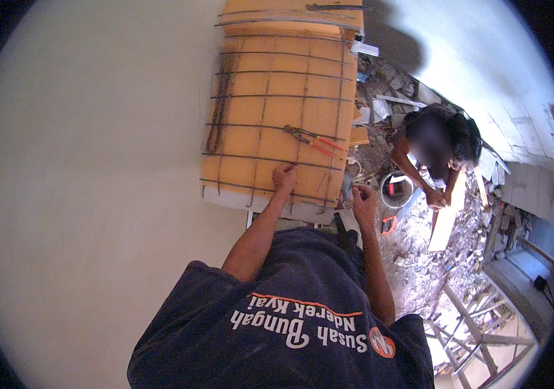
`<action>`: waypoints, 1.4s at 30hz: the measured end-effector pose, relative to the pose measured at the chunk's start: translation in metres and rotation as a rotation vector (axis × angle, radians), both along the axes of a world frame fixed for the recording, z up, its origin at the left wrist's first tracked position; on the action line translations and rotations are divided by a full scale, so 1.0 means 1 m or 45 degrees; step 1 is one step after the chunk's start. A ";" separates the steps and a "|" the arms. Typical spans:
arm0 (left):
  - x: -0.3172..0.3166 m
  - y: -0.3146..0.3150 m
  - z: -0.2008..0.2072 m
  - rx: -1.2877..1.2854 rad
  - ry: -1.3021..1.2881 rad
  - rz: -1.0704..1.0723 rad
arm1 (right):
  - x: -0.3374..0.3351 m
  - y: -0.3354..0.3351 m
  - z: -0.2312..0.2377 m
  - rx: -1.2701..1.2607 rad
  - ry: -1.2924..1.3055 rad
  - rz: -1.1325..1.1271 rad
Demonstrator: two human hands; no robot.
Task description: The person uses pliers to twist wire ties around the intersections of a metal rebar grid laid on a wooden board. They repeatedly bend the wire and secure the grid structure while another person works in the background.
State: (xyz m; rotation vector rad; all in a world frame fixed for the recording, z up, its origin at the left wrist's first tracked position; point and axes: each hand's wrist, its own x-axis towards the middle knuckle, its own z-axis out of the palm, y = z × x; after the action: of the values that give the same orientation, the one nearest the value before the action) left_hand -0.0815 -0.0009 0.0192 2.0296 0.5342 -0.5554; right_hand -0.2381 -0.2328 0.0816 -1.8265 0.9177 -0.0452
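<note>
A rectangular grid of dark steel bars (pixel 280 98) is laid across an orange-yellow panel (pixel 241 141). The left hand (pixel 283 176) is placed over the near part of the grid, its fingers curled beside a crossbar; whether a bar or wire is gripped cannot be told. The right hand (pixel 365 200) is raised just beyond the panel's right edge, fingers bent toward the thumb; whether anything thin is pinched cannot be told. Red-handled metal pincers (pixel 319 146) are rested on the grid, beyond the left hand. At right, a long pale plank (pixel 445 230) is seen beneath the hands of a crouching co-worker (pixel 465 139), near a round bucket (pixel 384 194).
</note>
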 end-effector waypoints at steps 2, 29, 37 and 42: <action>0.007 -0.011 0.019 -0.084 0.364 0.130 | -0.001 0.000 0.008 0.096 0.043 -0.047; 0.008 0.029 0.021 0.286 -0.256 -0.160 | 0.077 0.123 -0.040 0.227 0.162 0.074; 0.035 0.029 0.030 0.420 -0.725 -0.686 | 0.093 0.136 -0.094 0.112 0.041 0.061; 0.057 0.021 0.019 0.381 -0.359 -0.802 | 0.101 0.142 -0.078 0.066 -0.095 0.014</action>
State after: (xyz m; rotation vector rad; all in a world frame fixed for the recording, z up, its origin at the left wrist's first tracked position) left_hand -0.0246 0.0201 0.0384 2.5165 -0.2232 -0.5600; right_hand -0.1369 -0.0911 0.0038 -1.7702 0.8491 -0.0811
